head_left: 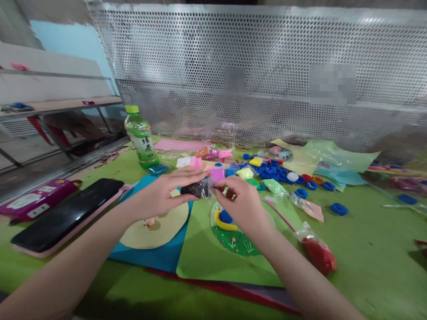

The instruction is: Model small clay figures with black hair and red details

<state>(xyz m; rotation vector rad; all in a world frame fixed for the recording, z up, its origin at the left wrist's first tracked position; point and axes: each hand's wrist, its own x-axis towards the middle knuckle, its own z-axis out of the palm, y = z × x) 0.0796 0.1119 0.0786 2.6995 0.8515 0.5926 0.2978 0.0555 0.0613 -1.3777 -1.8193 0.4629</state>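
Between my hands is a small clear plastic packet of black modelling clay, held above two craft sheets. My left hand grips its dark end between thumb and fingers. The clear, crumpled end of the wrapper is pinched by my right hand. Below my right hand lies a green sheet with a round clay picture of a yellow and blue snail on grass with flowers. On the left, a blue sheet carries a cream paper disc with a small pinkish clay figure, partly hidden by my left hand.
A green tea bottle stands at the back left. Nearer are a black phone-like case and a purple case. Blue caps and colourful clay packets lie behind my hands. A red clay bag is right, before a perforated metal screen.
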